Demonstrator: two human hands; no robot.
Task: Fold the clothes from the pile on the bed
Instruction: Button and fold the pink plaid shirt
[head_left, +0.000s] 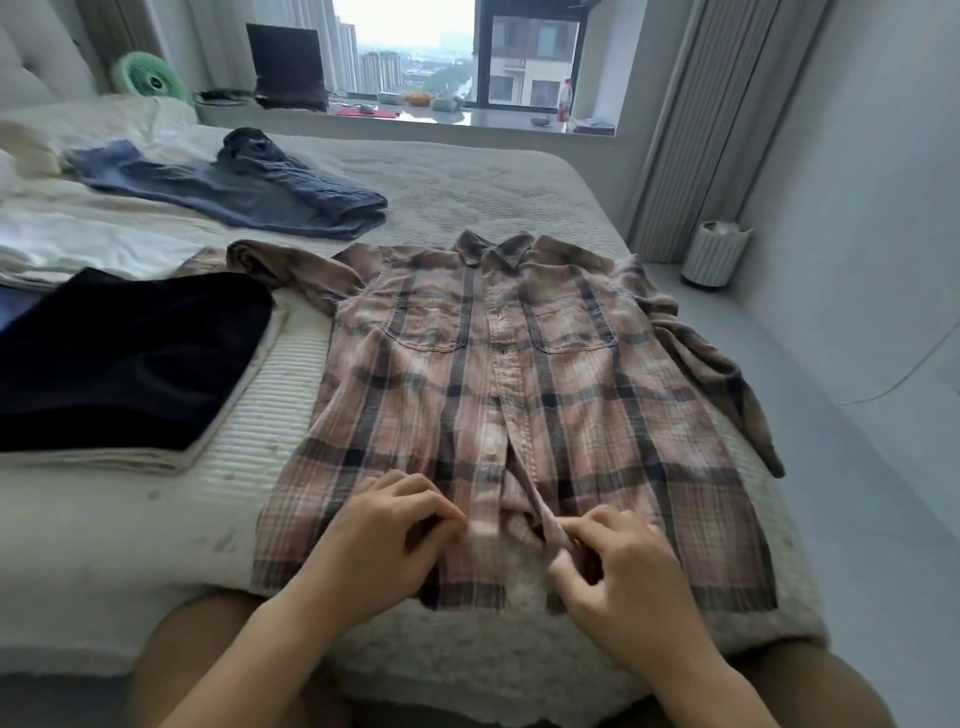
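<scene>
Currently closing the lower front of the plaid shirt (498, 395) before any fold is made.
Right hand (618, 566) has a tight grip, thumb and fingers pinching the right placket edge near the hem; left hand (384, 535) has its fingers curled onto the left placket strip just beside it, apparently pinching cloth, though motion blur hides the fingertips. The front gapes open between the two hands; buttons higher up look done. Shirt lies face up and flat on the bed (291, 395), collar toward the window, right sleeve trailing over the bed edge, left sleeve bunched toward the dark folded garment (130, 358). Blue clothes (249, 192) lie further up, unfolded. Step judged: fasten or align the bottom placket. Next likely calls for bringing both edges together, then flattening before folding sleeves in.
</scene>
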